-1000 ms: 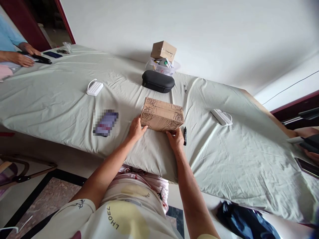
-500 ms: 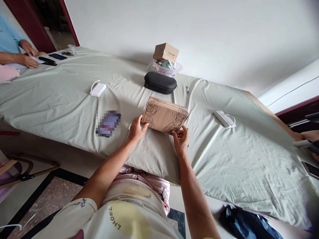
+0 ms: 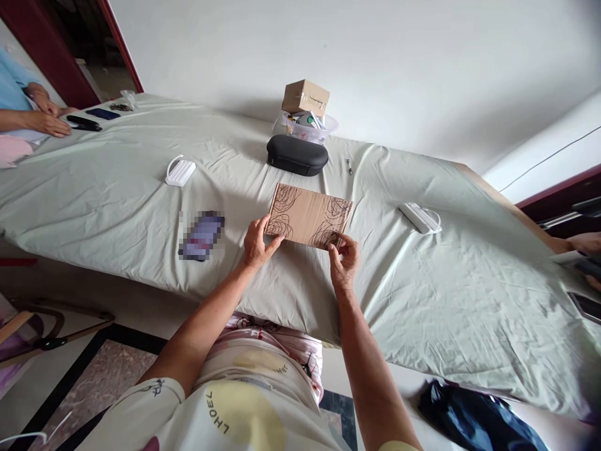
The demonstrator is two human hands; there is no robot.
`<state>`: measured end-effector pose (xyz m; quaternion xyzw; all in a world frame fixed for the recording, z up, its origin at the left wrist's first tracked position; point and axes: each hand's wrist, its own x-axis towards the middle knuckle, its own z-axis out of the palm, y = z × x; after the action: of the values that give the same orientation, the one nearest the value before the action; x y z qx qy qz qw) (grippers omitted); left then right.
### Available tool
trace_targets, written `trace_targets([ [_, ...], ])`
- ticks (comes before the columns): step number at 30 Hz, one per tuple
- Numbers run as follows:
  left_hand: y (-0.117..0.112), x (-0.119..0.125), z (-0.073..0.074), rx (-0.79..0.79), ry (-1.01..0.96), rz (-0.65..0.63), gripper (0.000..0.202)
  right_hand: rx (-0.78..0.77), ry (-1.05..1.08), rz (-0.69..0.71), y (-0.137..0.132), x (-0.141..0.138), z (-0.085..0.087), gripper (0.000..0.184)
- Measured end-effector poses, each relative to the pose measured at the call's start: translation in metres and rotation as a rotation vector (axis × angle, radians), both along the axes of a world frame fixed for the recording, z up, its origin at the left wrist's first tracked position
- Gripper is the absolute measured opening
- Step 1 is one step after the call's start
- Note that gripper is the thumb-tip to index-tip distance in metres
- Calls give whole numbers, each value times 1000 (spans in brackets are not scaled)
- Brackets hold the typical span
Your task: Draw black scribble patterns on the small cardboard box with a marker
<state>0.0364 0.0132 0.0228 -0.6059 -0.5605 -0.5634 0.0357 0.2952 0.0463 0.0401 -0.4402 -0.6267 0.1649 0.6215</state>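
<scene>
Head view: left fingers (image 3: pixel 273 245) and right fingers (image 3: pixel 333 255), partly curled, grip the cardboard box (image 3: pixel 308 216).

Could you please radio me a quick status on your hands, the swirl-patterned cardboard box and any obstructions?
Left hand, right hand gripping swirl-patterned cardboard box by its near corners. No obstruction seen; black case beyond, not touching.

Brown cardboard box (image 3: pixel 307 216), scribbled at 4 corners, broad face toward viewer.

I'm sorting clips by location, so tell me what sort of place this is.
Probably a room in a home: a wrinkled pale green tablecloth, a plain white wall and a dark red doorframe suggest it.
</scene>
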Motion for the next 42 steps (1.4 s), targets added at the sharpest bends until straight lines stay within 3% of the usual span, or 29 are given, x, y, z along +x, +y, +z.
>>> trace_targets([
  [9,1,-3,1,52,35,3,53,56,-83,25,-12,-2,8,41],
  [17,3,1,0,23,84,94,70,214,-290,125,-32,-17,11,28],
  [22,-4,5,2,25,174,-71,68,234,-423,267,-41,-31,4,20],
  [25,-7,10,2,64,235,-172,80,283,-433,228,-40,-34,4,18],
  [30,-7,16,2,47,235,-198,99,269,-437,199,-36,-30,5,20],
  [34,-7,18,3,38,212,-218,93,212,-416,166,-31,-23,2,24],
  [42,-4,17,-2,109,195,-291,71,56,-236,-129,-10,-3,-1,33],
])
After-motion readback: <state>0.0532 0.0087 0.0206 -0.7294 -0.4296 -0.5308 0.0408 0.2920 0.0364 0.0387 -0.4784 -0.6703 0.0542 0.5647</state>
